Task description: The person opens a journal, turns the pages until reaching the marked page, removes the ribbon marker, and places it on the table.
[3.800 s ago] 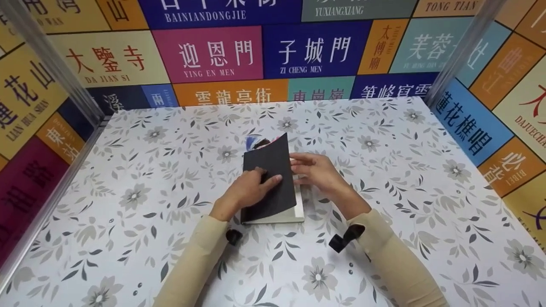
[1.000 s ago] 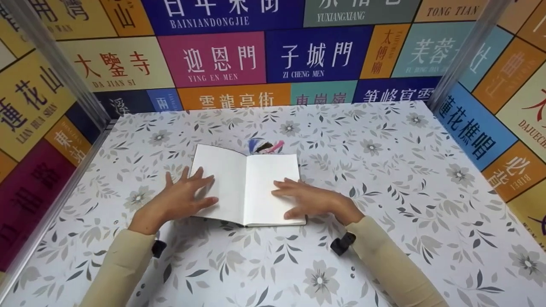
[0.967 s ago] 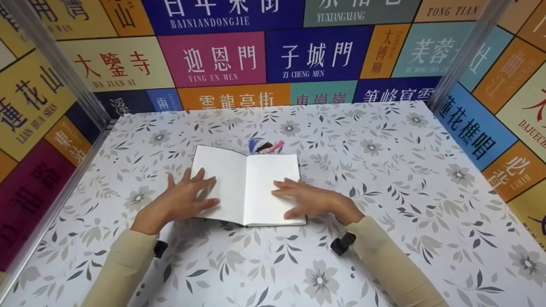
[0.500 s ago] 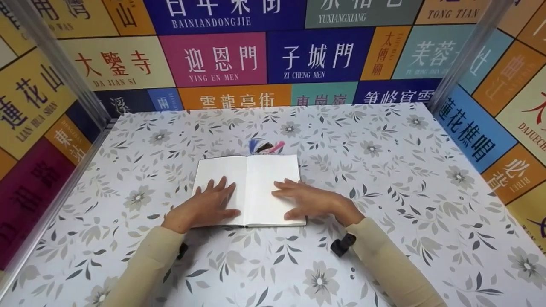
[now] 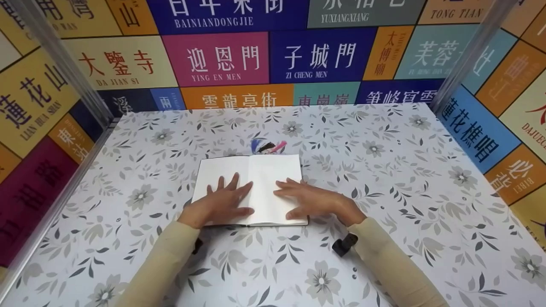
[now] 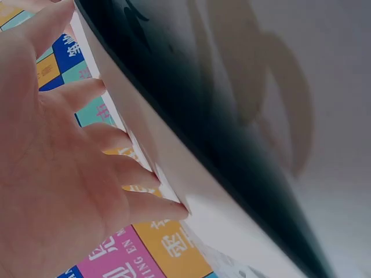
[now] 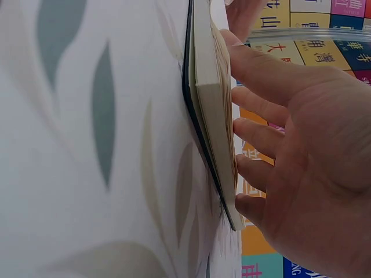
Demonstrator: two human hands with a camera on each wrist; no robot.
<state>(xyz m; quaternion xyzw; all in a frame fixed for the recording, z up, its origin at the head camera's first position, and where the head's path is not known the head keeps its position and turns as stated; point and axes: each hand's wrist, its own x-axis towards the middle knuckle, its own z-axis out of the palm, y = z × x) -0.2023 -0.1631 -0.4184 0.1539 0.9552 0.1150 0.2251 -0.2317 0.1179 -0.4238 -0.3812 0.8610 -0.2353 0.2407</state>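
A notebook [image 5: 273, 170] with a dark cover lies spread flat on the table, its two facing pages blank and white. My left hand [image 5: 224, 202] rests on the left page with fingers spread, thumb and index tips close to the centre fold. On the right page rest the fingertips of my right hand [image 5: 313, 200], the palm raised. In the left wrist view the fingertips of the left hand [image 6: 69, 156] touch the page surface. The right wrist view shows the page block [image 7: 211, 98] edge-on, with the right hand [image 7: 313, 145] at its page side.
Just behind the notebook lies a small blue, black and pink item [image 5: 268, 147], partly covered by it. The table [image 5: 367, 264] wears a floral cloth. Panels with printed characters [image 5: 215, 59] stand behind and at both sides, with clear corner posts [image 5: 473, 59].
Earlier the dark cover was lifted. It was opened leftward, the left side came down flat, and my left hand slid right across the left page toward the fold. The right hand stayed put lately.
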